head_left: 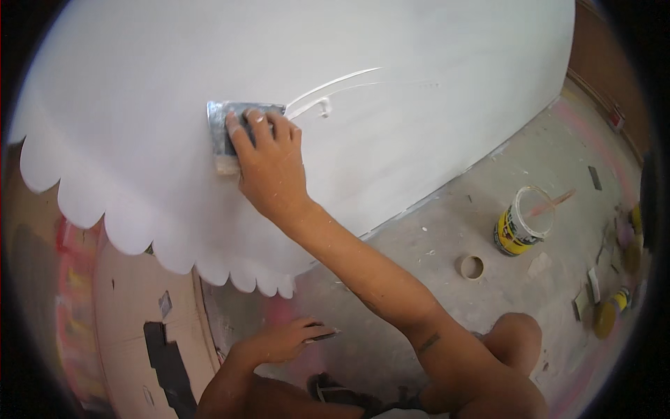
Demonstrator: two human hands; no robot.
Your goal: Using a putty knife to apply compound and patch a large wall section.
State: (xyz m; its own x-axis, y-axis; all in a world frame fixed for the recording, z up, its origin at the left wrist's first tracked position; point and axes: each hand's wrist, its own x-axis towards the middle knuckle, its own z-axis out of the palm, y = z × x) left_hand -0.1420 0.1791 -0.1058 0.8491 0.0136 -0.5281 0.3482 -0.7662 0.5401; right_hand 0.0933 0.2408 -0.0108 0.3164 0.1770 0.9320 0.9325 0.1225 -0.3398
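The step in hand appears to be the spreading or smoothing of white filler (335,84) on the large white panel (419,153). The right hand (273,164) has hold of a wide scraper (219,126) — fingers bent and slightly spread over its face, thumb placement unclear — and sets it against the panel, left of the curved filler ridges and above the scalloped edge (178,264). The next move seems to call for even pressure along the blade and a pass over the remaining ridges and the small raised dab (324,107). The scraper's longest visible edge runs nearly level across the picture and faces its top; the left side runs down to a beige strip near the palm. Fingers cover the remainder, so its long axis and working edge cannot be confirmed. The left hand (279,342), low and apart from the panel, is closed around a thin dark blade (322,334) — nearly level, its tip pointing right.
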